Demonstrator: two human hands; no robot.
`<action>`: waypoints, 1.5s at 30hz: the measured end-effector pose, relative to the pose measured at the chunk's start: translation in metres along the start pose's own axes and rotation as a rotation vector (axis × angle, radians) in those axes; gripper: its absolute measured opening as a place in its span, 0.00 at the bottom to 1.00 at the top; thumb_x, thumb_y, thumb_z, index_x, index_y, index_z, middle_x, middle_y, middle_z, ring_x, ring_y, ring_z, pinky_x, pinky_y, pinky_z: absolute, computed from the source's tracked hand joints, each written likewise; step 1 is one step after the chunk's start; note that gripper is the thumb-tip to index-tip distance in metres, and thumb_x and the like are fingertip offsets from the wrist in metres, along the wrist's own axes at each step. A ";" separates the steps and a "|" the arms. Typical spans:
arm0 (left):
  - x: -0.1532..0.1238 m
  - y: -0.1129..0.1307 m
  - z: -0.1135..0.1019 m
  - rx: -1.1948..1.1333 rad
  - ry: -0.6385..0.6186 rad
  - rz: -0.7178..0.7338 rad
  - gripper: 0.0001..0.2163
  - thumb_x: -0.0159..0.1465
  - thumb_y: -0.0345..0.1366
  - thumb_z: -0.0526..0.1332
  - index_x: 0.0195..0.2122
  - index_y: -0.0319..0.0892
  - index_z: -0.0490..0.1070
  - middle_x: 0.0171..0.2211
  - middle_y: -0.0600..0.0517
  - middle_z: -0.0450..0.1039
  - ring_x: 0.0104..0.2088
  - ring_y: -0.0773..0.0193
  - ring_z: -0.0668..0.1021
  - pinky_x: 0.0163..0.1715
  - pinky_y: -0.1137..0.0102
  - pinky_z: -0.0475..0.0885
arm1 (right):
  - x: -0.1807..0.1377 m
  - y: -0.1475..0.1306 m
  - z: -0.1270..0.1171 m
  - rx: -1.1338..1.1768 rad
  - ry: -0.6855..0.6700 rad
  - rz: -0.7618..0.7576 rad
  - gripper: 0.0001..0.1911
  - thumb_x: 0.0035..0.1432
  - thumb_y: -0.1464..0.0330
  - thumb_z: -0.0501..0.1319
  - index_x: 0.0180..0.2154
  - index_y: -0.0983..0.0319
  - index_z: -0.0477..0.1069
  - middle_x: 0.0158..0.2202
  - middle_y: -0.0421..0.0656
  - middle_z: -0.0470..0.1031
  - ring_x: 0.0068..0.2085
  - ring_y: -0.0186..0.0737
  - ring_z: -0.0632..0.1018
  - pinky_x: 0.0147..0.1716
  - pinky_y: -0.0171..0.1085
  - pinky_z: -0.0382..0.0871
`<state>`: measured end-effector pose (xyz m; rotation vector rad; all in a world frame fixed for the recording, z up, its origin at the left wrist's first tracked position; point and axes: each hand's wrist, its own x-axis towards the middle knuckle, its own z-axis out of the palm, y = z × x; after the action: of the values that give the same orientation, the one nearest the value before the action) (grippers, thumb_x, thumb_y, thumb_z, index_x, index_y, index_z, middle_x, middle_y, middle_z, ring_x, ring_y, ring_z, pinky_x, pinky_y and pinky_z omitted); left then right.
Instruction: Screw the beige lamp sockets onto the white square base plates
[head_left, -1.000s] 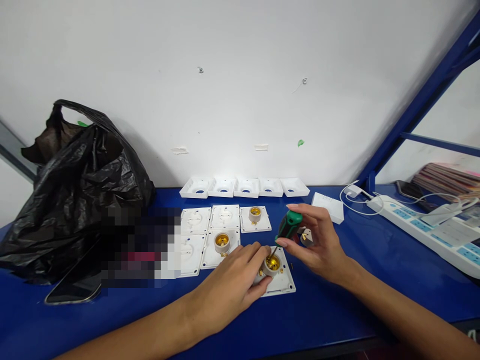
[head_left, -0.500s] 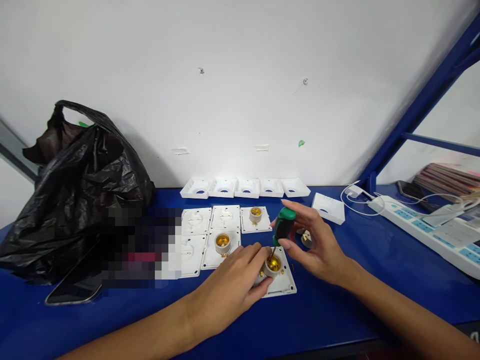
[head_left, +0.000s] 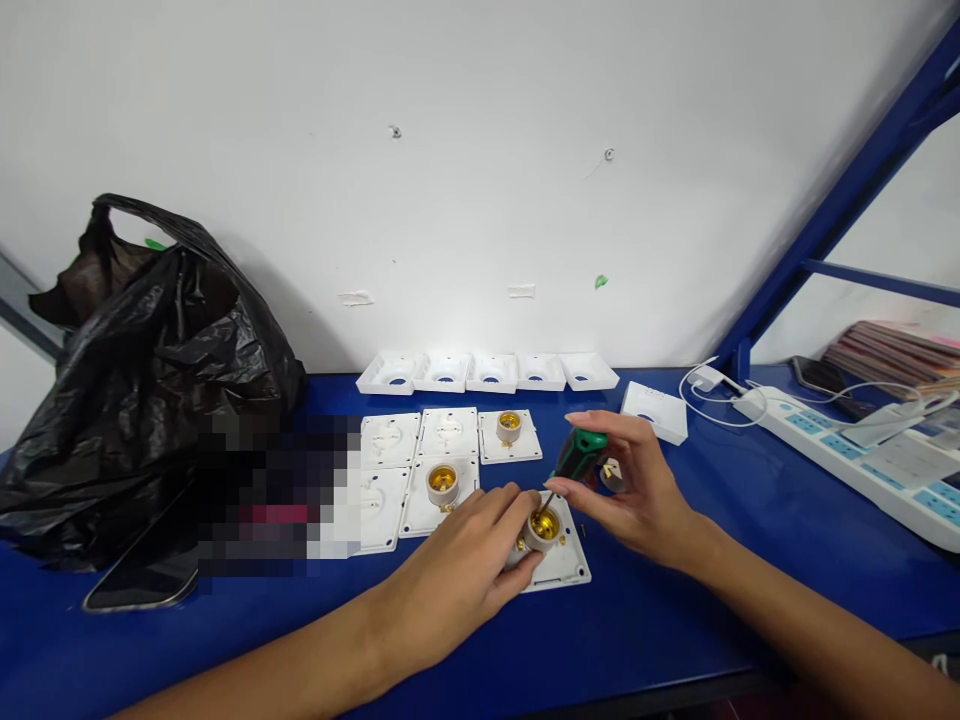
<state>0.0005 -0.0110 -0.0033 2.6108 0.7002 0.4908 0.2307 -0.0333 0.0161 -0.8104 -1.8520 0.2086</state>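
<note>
My left hand (head_left: 457, 570) curls round a white lamp socket with a brass inside (head_left: 543, 527), which sits on a white square plate (head_left: 566, 565) on the blue table. My right hand (head_left: 630, 490) pinches a green-handled screwdriver (head_left: 579, 455). Its tip reaches down into the socket's brass cup. Another small socket part (head_left: 611, 473) lies just behind my right fingers.
Several white plates, some with sockets (head_left: 442, 483), lie in rows behind; a row of white covers (head_left: 487, 372) stands by the wall. A black plastic bag (head_left: 142, 370) and a phone (head_left: 142, 575) are at the left. A white power strip (head_left: 855, 455) with cables lies at the right.
My right hand has kept turning the screwdriver, and its handle has tilted slightly right and lower. The left hand stays on the socket. The view has shifted slightly.
</note>
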 end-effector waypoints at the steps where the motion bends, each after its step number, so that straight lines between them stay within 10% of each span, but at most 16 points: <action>1: 0.000 0.000 0.000 0.001 -0.001 -0.001 0.16 0.72 0.30 0.66 0.58 0.45 0.65 0.47 0.50 0.75 0.45 0.51 0.80 0.43 0.60 0.77 | -0.001 0.000 0.000 -0.008 0.011 -0.002 0.33 0.67 0.69 0.70 0.67 0.46 0.62 0.49 0.42 0.78 0.33 0.36 0.78 0.28 0.37 0.77; 31: -0.001 -0.001 0.000 0.006 0.003 0.018 0.17 0.72 0.31 0.66 0.58 0.44 0.64 0.48 0.49 0.75 0.46 0.52 0.80 0.45 0.58 0.78 | 0.000 0.000 0.000 -0.016 -0.082 0.061 0.37 0.69 0.72 0.65 0.72 0.46 0.54 0.50 0.44 0.77 0.37 0.39 0.80 0.32 0.42 0.79; 45: -0.003 -0.004 0.004 -0.118 0.075 0.004 0.24 0.74 0.35 0.62 0.69 0.49 0.58 0.54 0.47 0.75 0.50 0.52 0.81 0.48 0.59 0.78 | 0.001 0.002 0.000 0.025 0.094 0.037 0.36 0.66 0.73 0.67 0.69 0.47 0.59 0.42 0.39 0.73 0.33 0.37 0.78 0.26 0.38 0.75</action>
<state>-0.0020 -0.0102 -0.0092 2.4950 0.6682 0.6149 0.2309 -0.0317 0.0157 -0.8243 -1.7445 0.2128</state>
